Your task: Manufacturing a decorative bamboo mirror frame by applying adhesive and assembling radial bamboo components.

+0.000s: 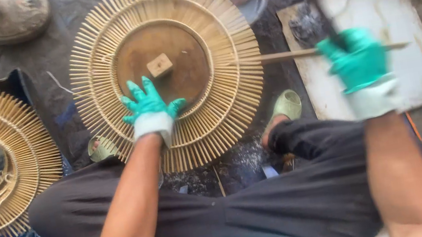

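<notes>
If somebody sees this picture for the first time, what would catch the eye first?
Probably the round sunburst frame of bamboo sticks at the centre, with the left hand in a green glove pressing on its lower rings. To the right, the blurred right hand, also gloved, grips a thin stick above a pale board.

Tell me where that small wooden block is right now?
In the head view, the small wooden block sits on the brown round centre panel of the bamboo sunburst frame, just above the fingertips of the green-gloved left hand.
</notes>
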